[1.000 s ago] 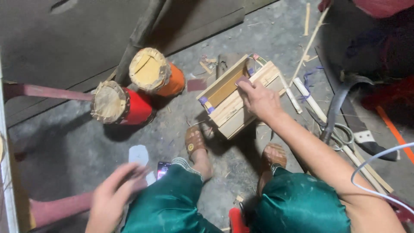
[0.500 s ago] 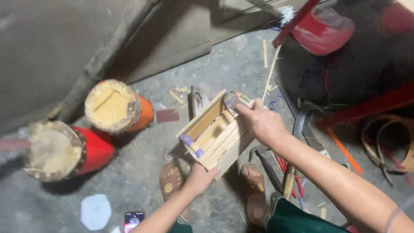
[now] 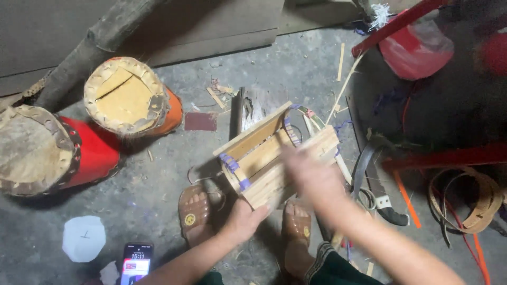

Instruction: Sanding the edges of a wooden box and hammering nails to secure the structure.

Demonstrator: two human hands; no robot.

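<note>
1. The left hand [image 3: 244, 217] has a closed grip on the lower near corner of a small bamboo-slat box [image 3: 274, 158], fingers curled under its bottom edge and thumb against the side.
2. The right hand [image 3: 311, 177] lies across the box's near right side. It is blurred, so I cannot tell how far its grip is open or whether it clasps the slats.
3. The box is held tilted above the floor [image 3: 158, 211], over the person's sandalled feet [image 3: 196, 211], open side up, with purple bindings at its corners.
4. To the left two drums lie on their sides, one orange [image 3: 132, 97] and one red [image 3: 50, 150].
5. A phone [image 3: 136, 262] lies on the floor near the left forearm.
6. A dark-handled knife [image 3: 376, 182] lies just right of the box.
</note>
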